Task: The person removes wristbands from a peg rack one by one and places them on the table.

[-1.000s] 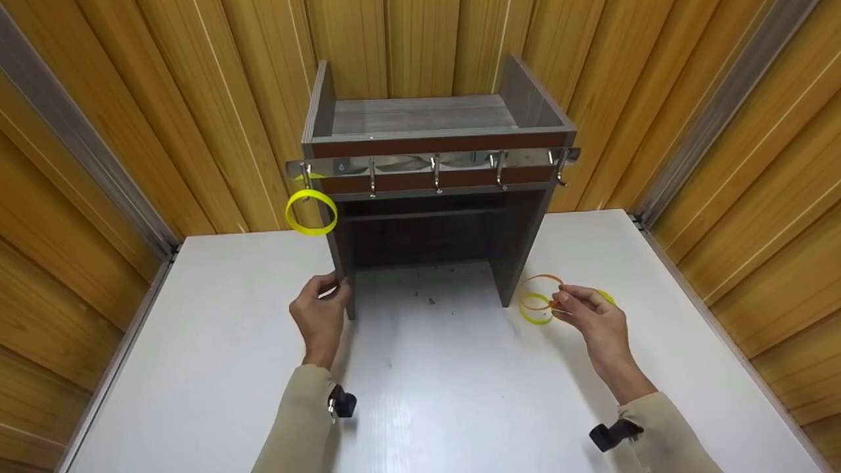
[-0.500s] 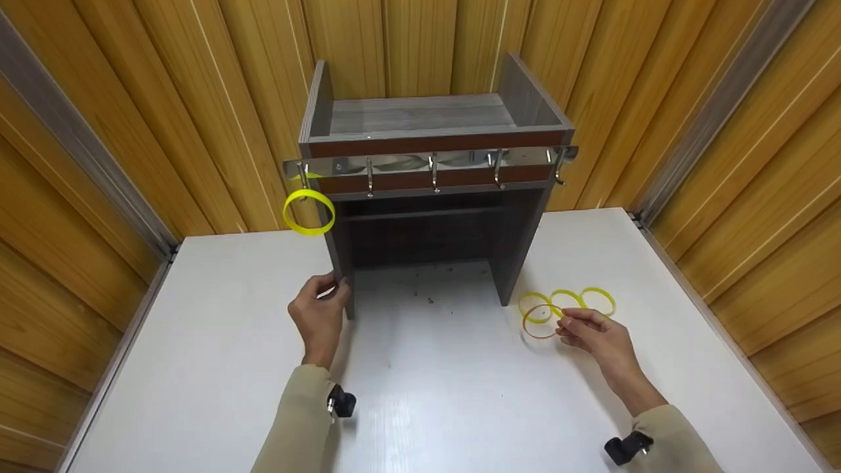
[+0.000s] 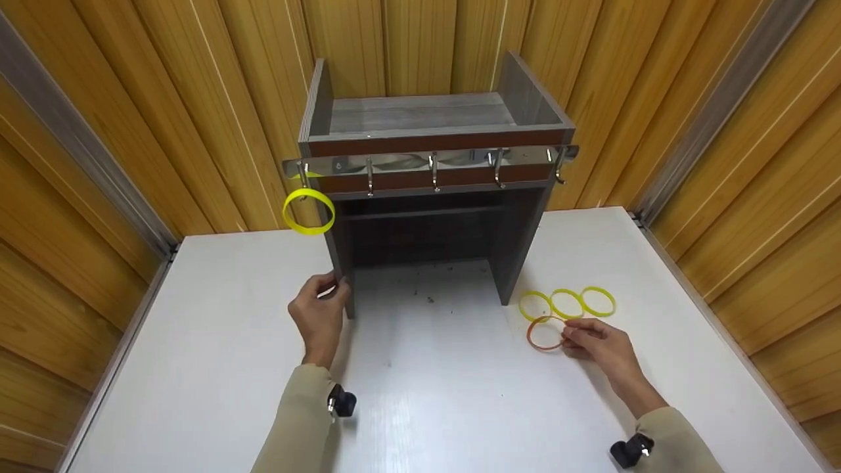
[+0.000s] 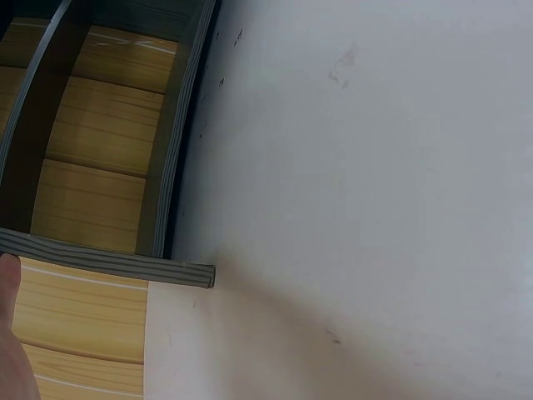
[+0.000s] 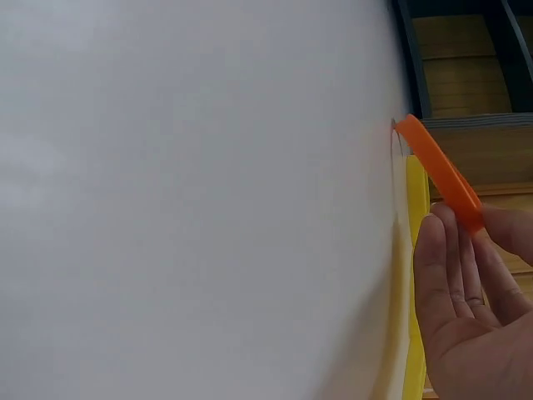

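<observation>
My right hand (image 3: 601, 348) pinches an orange ring (image 3: 544, 334) at its right side, thumb against fingers. In the right wrist view the orange ring (image 5: 437, 167) tilts close over the white table. Just behind it lie three yellow rings (image 3: 566, 304) in a row, seen edge-on as a yellow strip (image 5: 415, 283) in the right wrist view. My left hand (image 3: 320, 309) grips the front edge of the grey stand's left leg (image 3: 340, 263) between thumb and fingers. Another yellow ring (image 3: 309, 212) hangs from the leftmost hook (image 3: 303, 176) of the metal hook rail (image 3: 401, 164).
The grey wooden stand (image 3: 420, 117) rises at the back of the white table (image 3: 420, 394), its hooks jutting forward. Wood-patterned walls (image 3: 420, 39) close in the back and both sides. Small dark specks (image 3: 431, 300) lie under the stand.
My right hand has drawn the orange ring toward me and lowered it, off the yellow rings that it overlapped. The left hand keeps its grip on the stand's leg.
</observation>
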`<state>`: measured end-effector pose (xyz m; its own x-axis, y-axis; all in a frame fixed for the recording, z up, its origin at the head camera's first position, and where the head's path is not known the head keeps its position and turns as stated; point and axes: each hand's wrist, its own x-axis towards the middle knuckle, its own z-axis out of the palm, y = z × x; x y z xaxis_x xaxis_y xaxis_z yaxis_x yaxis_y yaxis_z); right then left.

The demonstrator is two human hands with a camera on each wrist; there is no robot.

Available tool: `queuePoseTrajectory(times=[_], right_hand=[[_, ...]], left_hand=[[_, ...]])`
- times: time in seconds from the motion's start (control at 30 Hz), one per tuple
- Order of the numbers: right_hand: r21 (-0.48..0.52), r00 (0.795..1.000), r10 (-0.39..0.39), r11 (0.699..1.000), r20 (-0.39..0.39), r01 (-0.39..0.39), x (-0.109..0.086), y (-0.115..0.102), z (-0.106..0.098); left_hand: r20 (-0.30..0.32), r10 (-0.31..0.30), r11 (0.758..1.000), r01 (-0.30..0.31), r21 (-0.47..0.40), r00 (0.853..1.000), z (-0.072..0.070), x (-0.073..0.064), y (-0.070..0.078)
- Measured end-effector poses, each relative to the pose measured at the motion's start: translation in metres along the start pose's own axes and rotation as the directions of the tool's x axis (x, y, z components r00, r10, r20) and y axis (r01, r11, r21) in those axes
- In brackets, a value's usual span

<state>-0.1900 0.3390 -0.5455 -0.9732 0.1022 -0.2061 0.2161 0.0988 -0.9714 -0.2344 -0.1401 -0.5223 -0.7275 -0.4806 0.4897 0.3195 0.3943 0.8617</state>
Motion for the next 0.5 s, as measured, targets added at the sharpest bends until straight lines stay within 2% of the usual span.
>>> queuePoseTrajectory(times=[0.17,0.5], right_hand=[[-0.018,1.0,0.021,1.0,0.007,-0.021,0.0016,0.0042,-0.0016],[-0.078,1.0,-0.001,0.997,-0.016,0.0,0.0014,0.0044,-0.0012]], left_hand=[[-0.002,0.016,1.0,-0.016,0.01,1.0,-0.0002,-0.0001,-0.0008],[-0.008,0.018,1.0,-0.018,0.015,1.0,0.0004,0.0003,-0.0004]])
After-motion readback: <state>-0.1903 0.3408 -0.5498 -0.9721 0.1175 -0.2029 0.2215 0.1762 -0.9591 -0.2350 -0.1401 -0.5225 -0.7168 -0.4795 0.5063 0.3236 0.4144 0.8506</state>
